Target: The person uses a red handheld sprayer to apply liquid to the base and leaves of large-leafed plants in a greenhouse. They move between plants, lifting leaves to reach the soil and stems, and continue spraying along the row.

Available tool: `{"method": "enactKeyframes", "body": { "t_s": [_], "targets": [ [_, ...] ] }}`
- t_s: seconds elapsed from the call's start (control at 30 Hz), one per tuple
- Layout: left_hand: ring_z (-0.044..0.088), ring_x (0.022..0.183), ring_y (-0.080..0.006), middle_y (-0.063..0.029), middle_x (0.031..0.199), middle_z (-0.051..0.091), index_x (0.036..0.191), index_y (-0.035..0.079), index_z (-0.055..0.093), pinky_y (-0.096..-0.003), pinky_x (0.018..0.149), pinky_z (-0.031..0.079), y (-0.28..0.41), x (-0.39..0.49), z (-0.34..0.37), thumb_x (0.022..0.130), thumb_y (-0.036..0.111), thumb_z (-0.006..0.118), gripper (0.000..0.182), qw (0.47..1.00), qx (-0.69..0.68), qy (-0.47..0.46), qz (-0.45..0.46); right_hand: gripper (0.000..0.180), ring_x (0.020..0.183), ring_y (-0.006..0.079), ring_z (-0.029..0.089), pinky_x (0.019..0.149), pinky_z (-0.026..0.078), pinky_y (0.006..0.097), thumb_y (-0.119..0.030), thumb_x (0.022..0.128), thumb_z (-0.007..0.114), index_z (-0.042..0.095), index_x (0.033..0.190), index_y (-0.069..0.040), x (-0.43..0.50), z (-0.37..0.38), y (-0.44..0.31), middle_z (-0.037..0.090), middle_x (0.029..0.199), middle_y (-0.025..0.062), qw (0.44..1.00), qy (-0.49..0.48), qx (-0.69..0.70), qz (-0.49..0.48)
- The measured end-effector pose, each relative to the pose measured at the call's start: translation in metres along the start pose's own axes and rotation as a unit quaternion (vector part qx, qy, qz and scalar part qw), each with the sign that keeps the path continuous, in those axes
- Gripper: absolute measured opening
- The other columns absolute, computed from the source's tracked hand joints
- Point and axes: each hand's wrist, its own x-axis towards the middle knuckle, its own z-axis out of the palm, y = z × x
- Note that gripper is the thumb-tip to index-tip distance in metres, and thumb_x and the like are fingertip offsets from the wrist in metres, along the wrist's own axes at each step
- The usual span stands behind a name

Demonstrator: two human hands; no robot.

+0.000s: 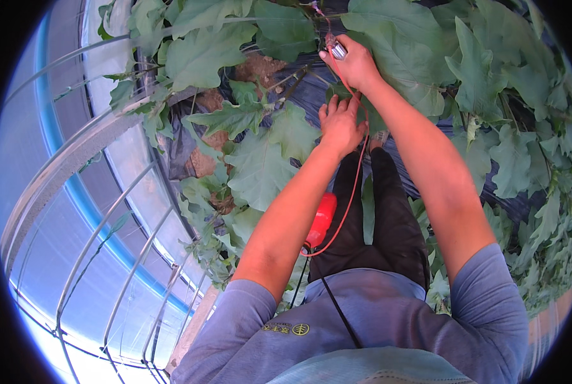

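Observation:
My right hand [355,62] is closed around a small silver metal hand sprayer [338,50]. A thin red tube [346,216] runs from the sprayer down to a red plastic bottle [322,218], which hangs by my left thigh on a black strap [339,307]. Just beyond the sprayer is a pale purple flower [316,6]. My left hand [342,126] lies lower, fingers a little apart, against a broad green leaf [373,117]; its fingertips are partly hidden, and no held object shows.
Eggplant-like plants [262,158] with large lobed leaves surround my legs. Black plastic mulch [298,72] and bare soil [259,67] show between them. On the left, metal greenhouse pipes [127,269] and a curved grey beam [70,158] stand before plastic film [51,230].

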Motion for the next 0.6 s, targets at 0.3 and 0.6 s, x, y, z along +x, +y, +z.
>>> {"method": "enactKeyframes", "body": {
  "t_s": [0.3,0.6],
  "targets": [
    [0.042,0.153,-0.048,-0.0251,0.155,0.058,0.162,0.004,0.044,-0.0576,0.126,0.029,0.01,-0.031,-0.005,0.094,0.03,0.077,0.08,0.997,-0.069,0.017,-0.004,0.048,0.085,0.0247,0.069,0.082,0.057,0.0412,-0.043,0.094,0.085,0.069,0.116,-0.002,-0.044,-0.002,0.002,0.073,0.093,0.0135,0.995,0.012,0.073,0.061],
    [0.056,0.147,-0.0391,-0.0277,0.155,0.059,0.16,-0.003,0.047,-0.045,0.121,0.044,0.007,-0.134,-0.05,0.102,0.029,0.075,0.072,0.921,-0.377,-0.095,-0.003,0.042,0.087,0.0345,0.07,0.082,0.057,0.0441,-0.033,0.092,0.085,0.068,0.12,-0.007,-0.235,-0.052,-0.038,0.072,0.097,0.0146,0.996,-0.047,0.063,0.034]
  ]
}}
